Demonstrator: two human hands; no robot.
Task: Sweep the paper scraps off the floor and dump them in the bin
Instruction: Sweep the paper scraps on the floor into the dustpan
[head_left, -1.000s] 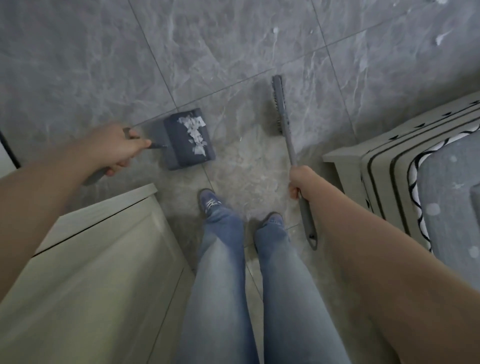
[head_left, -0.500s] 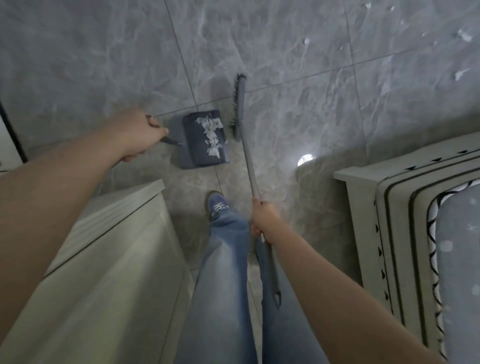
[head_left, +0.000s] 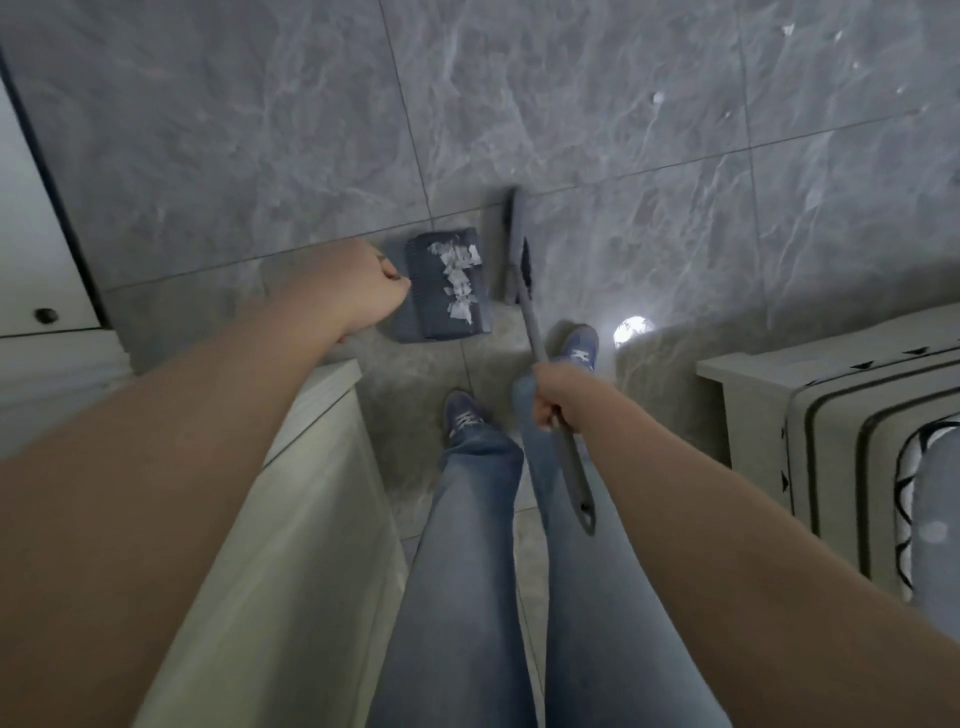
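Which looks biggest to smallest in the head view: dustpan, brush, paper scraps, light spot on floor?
1. Brush, longest by far.
2. Dustpan.
3. Paper scraps, a strip inside the dustpan.
4. Light spot, smallest.

The broom (head_left: 524, 291) has swung from well right of the dustpan (head_left: 441, 291) to just beside its right edge, its head now close against the pan, with the right hand (head_left: 558, 402) gripping the handle nearer the legs and more central than 1 s ago. The right shoe (head_left: 576, 351) has stepped forward, ahead of the left shoe (head_left: 464, 415). The left hand (head_left: 363, 291) now hides the dustpan's handle, and a bright spot (head_left: 631, 331) that showed 0.5 s ago lies just right of that shoe
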